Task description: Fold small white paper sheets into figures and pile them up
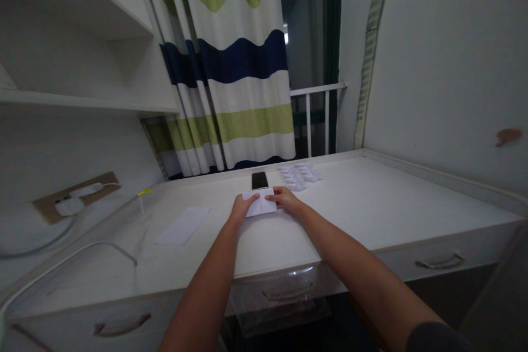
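A small white sheet of paper (pixel 260 205) is held just above the desk between both hands. My left hand (pixel 243 205) grips its left side, thumb lying on top and fingers hidden behind. On the right side my right hand (pixel 287 199) pinches it, thumb pressed on the face near the upper edge. Just beyond the paper lies a dark phone (pixel 259 180). Behind and to the right, several folded white paper pieces (pixel 297 175) sit in rows. Another flat white sheet (pixel 183 225) rests on the desk to the left of my left hand.
The white desk (pixel 350 203) has drawers with metal handles along its front. A white cable (pixel 99 245) runs over its left side near a wall socket with plugs (pixel 76 201). A striped curtain (pixel 247 93) hangs behind, and a shelf (pixel 91 100) juts out at upper left.
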{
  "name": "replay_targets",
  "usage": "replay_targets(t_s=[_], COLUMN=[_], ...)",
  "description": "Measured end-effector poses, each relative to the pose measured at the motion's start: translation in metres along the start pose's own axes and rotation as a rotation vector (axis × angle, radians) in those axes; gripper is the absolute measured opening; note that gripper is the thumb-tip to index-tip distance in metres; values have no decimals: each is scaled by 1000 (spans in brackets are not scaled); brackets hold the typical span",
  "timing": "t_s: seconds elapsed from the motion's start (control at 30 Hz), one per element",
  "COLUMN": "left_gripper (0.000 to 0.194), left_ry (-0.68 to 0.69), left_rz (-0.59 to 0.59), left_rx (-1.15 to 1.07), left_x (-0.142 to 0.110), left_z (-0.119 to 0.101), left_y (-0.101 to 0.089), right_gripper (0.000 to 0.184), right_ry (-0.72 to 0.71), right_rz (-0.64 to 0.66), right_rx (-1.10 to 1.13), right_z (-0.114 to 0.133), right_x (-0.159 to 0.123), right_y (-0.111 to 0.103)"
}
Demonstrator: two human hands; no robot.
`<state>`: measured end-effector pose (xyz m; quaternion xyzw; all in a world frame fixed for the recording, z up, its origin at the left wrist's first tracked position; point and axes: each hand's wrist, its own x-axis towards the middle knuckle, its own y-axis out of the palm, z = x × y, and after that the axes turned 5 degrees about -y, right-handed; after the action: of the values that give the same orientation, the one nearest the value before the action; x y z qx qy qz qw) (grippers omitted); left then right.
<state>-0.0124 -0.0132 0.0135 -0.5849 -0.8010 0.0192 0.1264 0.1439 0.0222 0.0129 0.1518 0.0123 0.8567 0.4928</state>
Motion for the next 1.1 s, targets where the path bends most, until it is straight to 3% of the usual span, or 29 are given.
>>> replay_targets(t_s=[0.4,0.77,1.1], left_gripper=[29,19,20], left_ry=[37,63,-6], left_rz=[-2,-12,9], left_rx=[-16,-83,-76], left_x=[3,5,5], left_z=[1,3,6], left_y=[2,1,1], right_gripper=[21,16,22], right_ry=[-131,-123,-147], right_rz=[-73,-28,-52], right_rx=[-177,-233,-305], right_z=[-4,-6,-14], right_x=[5,5,9], right_y=[-2,0,-4])
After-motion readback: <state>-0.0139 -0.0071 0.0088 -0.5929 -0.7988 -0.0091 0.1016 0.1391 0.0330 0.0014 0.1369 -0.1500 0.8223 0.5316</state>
